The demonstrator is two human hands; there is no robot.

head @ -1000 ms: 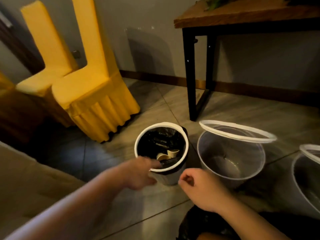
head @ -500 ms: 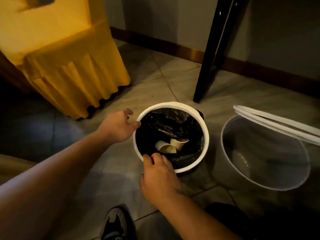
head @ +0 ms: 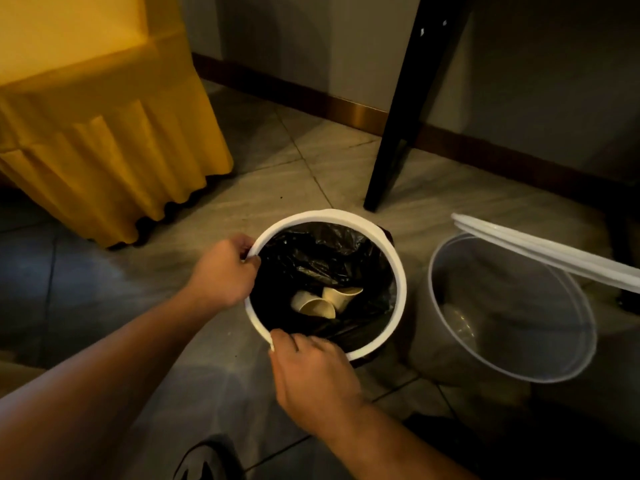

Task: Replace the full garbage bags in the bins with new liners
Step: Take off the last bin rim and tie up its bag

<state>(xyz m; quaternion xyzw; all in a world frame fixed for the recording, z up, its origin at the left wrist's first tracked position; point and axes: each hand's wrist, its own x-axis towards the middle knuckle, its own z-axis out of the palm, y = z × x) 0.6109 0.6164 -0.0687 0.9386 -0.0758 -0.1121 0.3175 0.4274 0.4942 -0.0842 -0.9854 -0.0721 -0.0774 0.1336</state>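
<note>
Here — left hand [head: 221,271], right hand [head: 311,375] — rim [head: 325,215]

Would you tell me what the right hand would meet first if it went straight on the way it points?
The right hand grips the white rim; straight on over the black bag, it would probably meet the paper cups, depth unclear.

Tiled floor [head: 277,174] bears the black-lined bin [head: 401,282], an unlined bin [head: 519,323] just beside; a table leg [head: 394,143] behind.
</note>
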